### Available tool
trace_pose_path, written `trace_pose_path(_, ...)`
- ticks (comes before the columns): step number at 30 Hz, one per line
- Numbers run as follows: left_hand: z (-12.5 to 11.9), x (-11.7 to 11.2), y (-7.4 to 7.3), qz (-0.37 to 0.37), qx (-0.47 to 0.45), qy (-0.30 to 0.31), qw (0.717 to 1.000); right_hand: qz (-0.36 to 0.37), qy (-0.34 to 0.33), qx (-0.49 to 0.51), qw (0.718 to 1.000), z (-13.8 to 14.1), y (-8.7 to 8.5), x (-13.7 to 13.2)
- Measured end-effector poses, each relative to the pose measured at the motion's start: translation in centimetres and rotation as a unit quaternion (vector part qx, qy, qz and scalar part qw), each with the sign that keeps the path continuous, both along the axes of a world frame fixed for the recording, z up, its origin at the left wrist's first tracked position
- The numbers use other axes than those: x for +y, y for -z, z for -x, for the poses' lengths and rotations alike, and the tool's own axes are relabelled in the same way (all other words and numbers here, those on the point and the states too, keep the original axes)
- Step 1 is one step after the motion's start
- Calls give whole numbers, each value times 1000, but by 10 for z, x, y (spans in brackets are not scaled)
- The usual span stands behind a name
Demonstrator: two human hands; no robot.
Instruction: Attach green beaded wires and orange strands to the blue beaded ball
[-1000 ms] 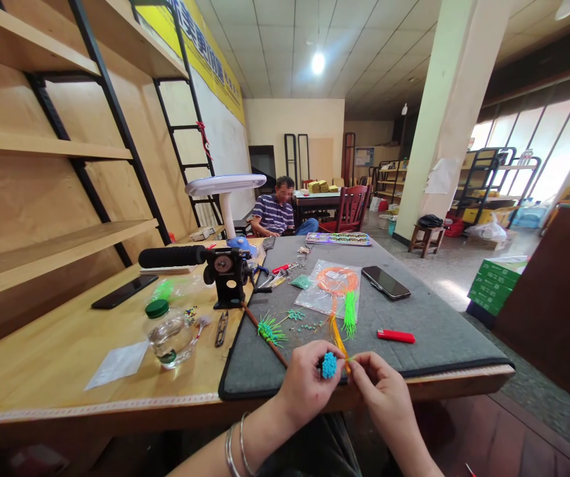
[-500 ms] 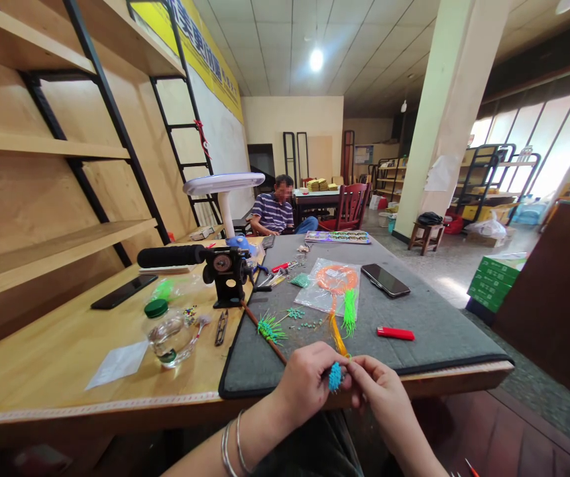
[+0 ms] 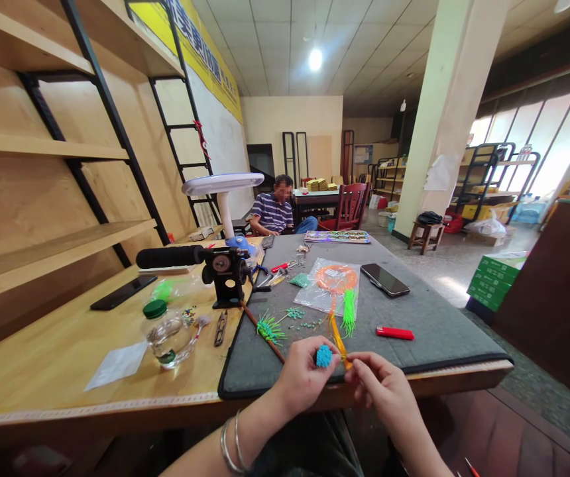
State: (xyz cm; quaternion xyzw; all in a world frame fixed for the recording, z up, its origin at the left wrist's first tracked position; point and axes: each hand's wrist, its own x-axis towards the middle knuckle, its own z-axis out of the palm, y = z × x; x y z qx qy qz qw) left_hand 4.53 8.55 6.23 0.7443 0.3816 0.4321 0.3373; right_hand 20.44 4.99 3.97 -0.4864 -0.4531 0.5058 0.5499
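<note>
A cluster of small blue beads (image 3: 323, 356) is held in my left hand (image 3: 301, 377), with its beaded face showing between thumb and fingers. My right hand (image 3: 382, 391) pinches close by at a fine yellowish thread, which is hard to make out. Behind the fingertips runs a bundle of orange-yellow threads (image 3: 337, 331), leading toward an orange coil (image 3: 335, 279) on a clear plastic bag (image 3: 306, 298). A bunch of bright green strands (image 3: 348, 313) lies beside it. Left of my hands, a brown rod (image 3: 252, 319) carries a green spiky beaded bundle (image 3: 268, 328).
A grey mat (image 3: 444, 331) covers part of the wooden table. On it are a red lighter (image 3: 395, 333), a phone (image 3: 385, 279) and loose green beads (image 3: 309, 325). Leftward stand a black clamp stand (image 3: 228, 281), snips (image 3: 221, 328) and a water jar (image 3: 168, 338). Another person (image 3: 272, 212) sits beyond.
My left hand has turned and shifted slightly left and up, so the blue bead cluster faces me more fully. My hands are a little further apart, the yellow threads' end now showing between them.
</note>
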Motion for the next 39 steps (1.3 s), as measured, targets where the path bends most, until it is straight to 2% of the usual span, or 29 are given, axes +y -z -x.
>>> trace_pose_path(3,-1,1,-2,103,-69,19,992,-59,21,-45,997,3,4,2)
trace_pose_path(7,-3,1,-4,191,-124,28,973,-102,-15,-82,991,10,11,6)
trace_pose_path(12,-3,1,-7,247,-144,44,957,-130,-14,-121,984,13,15,8)
trace_pose_path(17,-3,2,-7,248,-147,64,955,-119,-14,-115,986,12,10,7)
trace_pose_path(25,0,2,-3,146,-89,54,984,-79,16,-53,995,15,2,3)
trace_pose_path(27,1,4,-1,135,-86,57,985,-83,18,-71,994,14,2,3)
trace_pose_path(29,2,5,-1,129,-78,54,987,-118,25,-138,983,5,2,8)
trace_pose_path(31,4,5,-2,123,-70,47,989,-179,72,-258,947,-15,1,17)
trace_pose_path(32,5,5,-3,119,-66,43,990,-206,114,-332,913,-29,0,24)
trace_pose_path(34,7,5,-5,112,-61,34,991,-264,183,-470,822,-59,-2,38)
trace_pose_path(36,8,5,-6,111,-63,23,992,-289,181,-561,754,-87,-3,52)
trace_pose_path(37,8,5,-6,113,-66,19,991,-295,178,-588,732,-98,-2,56)
trace_pose_path(39,8,7,-4,121,-78,14,989,-303,182,-612,708,-111,0,61)
